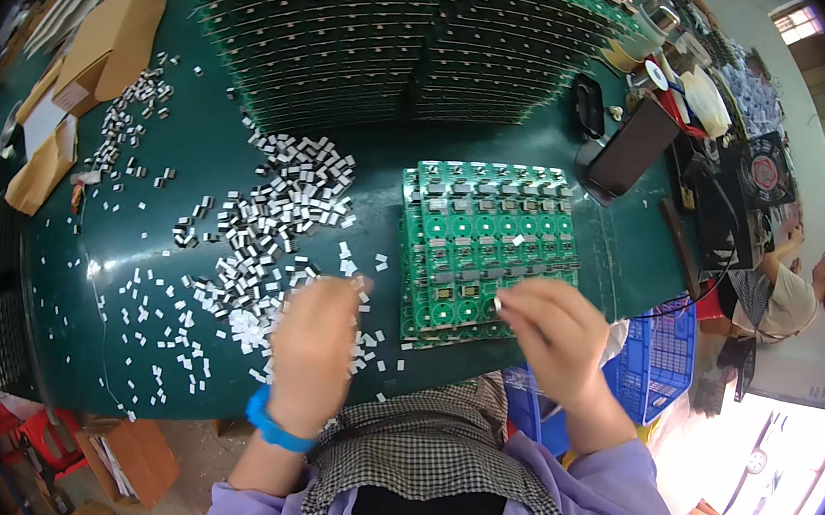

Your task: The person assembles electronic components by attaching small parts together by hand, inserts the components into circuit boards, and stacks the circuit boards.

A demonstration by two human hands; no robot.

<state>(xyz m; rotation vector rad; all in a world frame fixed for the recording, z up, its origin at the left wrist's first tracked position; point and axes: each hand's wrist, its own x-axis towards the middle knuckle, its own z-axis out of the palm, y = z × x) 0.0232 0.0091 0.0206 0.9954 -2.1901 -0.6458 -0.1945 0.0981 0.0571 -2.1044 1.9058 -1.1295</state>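
My right hand [557,335] is over the near right part of a stack of green circuit boards [491,228]. Its thumb and fingers pinch a small white piece [498,305] just above the top board. That board carries rows of round white outlines and small mounted parts. My left hand [315,343], with a blue band [276,422] at the wrist, is over the near right edge of a heap of small silver-and-black components [282,209]. Motion smears its fingers, so what they hold cannot be made out. Small white pads [249,329] lie scattered around and left of this hand.
Tall stacks of green boards [325,37] stand along the back of the green table [375,133]. Cardboard boxes [118,46] sit at the far left. A dark phone [635,145] leans at the right. Blue crates [659,354] stand beyond the right edge, and another person [790,297] sits farther right.
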